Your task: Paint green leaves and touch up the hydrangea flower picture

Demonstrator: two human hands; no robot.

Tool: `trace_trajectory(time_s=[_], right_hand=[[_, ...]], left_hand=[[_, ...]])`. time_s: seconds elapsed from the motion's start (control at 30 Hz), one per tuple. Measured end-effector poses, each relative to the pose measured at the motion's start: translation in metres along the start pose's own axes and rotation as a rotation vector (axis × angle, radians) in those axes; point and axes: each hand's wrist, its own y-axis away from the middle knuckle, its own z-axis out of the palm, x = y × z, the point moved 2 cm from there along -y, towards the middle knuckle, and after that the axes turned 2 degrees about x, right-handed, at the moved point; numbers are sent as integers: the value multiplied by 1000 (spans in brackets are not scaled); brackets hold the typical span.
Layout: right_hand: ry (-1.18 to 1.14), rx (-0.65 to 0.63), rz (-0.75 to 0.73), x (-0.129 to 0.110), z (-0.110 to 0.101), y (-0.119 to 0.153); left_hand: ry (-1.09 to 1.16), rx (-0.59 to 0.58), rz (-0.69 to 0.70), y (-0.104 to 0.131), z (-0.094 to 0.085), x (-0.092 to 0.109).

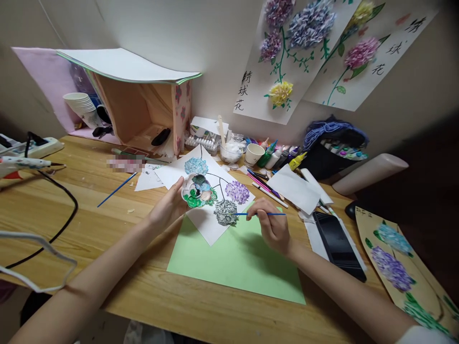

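A: Dabbing the grey-green paper hydrangea (225, 212) on the white sheet (206, 224), right hand (273, 228) pinching a thin blue brush (260, 214)?

B: Yep, left hand (168, 208) is cupping the round paint palette (197, 190) beside it; reloading probably needs a small, careful dip

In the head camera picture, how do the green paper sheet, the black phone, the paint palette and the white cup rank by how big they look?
Largest to smallest:
1. green paper sheet
2. black phone
3. paint palette, held in the left hand
4. white cup; it stands farther back, so palette versus cup is unsure.
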Motion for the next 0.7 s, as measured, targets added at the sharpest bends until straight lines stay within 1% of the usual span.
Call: trace_trajectory(time_s=[0.1,0.23,0.27,0.4,0.53,0.7], right_hand=[[45,-26,-38,0,4,-2],[31,38,-42,2,2,1],[28,37,-33,2,2,2],[53,-33,-30,2,6,1],[49,20,-44,0,8,0],[61,-45,-78,-3,11,-3]], left_hand=[[9,-6,29,1,0,5],[9,5,46,2,-1,10],[12,0,48,2,-1,10],[20,0,48,2,-3,10],[1,30,46,3,-4,9],[-2,30,46,3,-4,8]])
